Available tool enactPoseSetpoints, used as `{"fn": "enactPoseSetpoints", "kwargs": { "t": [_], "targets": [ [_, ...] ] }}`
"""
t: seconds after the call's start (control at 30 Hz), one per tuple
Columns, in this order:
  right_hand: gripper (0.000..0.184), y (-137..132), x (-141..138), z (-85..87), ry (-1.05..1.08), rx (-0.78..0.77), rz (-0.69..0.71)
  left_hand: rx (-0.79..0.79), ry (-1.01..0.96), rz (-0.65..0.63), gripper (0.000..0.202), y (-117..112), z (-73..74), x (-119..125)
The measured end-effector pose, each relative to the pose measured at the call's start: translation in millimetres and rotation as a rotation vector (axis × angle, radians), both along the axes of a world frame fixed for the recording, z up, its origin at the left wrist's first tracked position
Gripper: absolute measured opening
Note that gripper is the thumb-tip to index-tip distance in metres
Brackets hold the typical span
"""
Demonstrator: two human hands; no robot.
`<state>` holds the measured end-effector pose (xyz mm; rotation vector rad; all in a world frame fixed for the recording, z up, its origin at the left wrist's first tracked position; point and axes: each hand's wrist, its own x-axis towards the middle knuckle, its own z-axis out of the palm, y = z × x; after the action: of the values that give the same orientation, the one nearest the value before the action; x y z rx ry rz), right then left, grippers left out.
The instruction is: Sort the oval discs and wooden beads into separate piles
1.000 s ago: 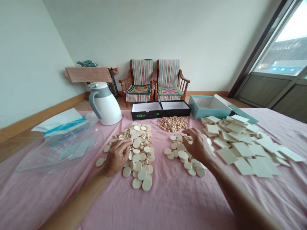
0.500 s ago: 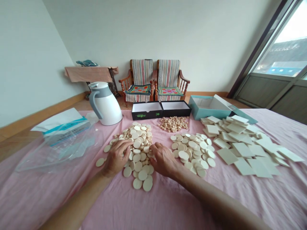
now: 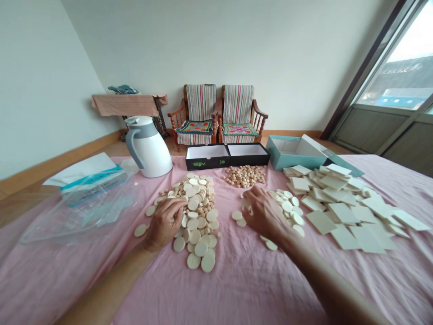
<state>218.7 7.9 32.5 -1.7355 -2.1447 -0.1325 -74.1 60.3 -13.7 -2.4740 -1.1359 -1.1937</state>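
My left hand [image 3: 165, 222] lies on the left side of a mixed pile of cream round discs and small beads [image 3: 199, 212], its fingers resting loosely on the discs and gripping nothing. My right hand [image 3: 262, 212] hovers over the left part of a second pile of larger cream discs [image 3: 289, 206]. Its fingers are curled together, and anything between them is hidden. A few loose discs [image 3: 237, 215] lie just left of that hand.
On the pink cloth [image 3: 237, 280]: a heap of small tan beads [image 3: 244, 175], cream square tiles [image 3: 338, 201] at right, two open black boxes [image 3: 207, 156], a teal box [image 3: 293, 153], a white jug [image 3: 149, 146], a clear plastic bag [image 3: 84, 203]. Two striped chairs [image 3: 216, 113] stand behind.
My right hand went from the larger-disc pile to the mixed pile and has come back to the right over the larger discs. My left hand has stayed put.
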Motion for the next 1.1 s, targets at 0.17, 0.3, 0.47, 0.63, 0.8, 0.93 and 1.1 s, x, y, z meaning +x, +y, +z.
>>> {"fn": "enactPoseSetpoints", "kwargs": {
  "t": [0.17,0.3,0.47,0.63,0.8,0.93,1.1],
  "targets": [
    [0.022,0.9,54.8,1.7,-0.030,0.071,-0.195,0.007,-0.003,-0.008,0.023,1.0,-1.1,0.4],
    [0.025,-0.6,53.3,0.2,0.071,0.138,-0.136,0.010,-0.005,-0.004,0.023,1.8,-2.2,0.2],
    [0.023,-5.3,2.0,-7.9,0.232,-0.075,0.214,-0.011,-0.008,0.008,0.022,1.6,-3.6,-0.3],
    [0.028,-6.2,-39.8,-24.2,0.194,-0.212,0.373,-0.013,-0.008,0.002,0.022,0.8,-3.4,-0.2],
    [0.026,1.6,-55.0,-27.0,0.185,-0.245,0.317,-0.010,0.000,-0.005,0.021,0.8,-3.0,-0.3],
    [0.027,7.1,-60.1,-25.6,0.147,-0.269,0.289,-0.007,-0.003,-0.007,0.021,1.1,-3.2,-0.6],
    [0.020,8.7,-62.6,-31.9,0.178,-0.219,0.285,-0.003,-0.005,-0.015,0.021,1.0,-2.2,0.6]
  ]
}}
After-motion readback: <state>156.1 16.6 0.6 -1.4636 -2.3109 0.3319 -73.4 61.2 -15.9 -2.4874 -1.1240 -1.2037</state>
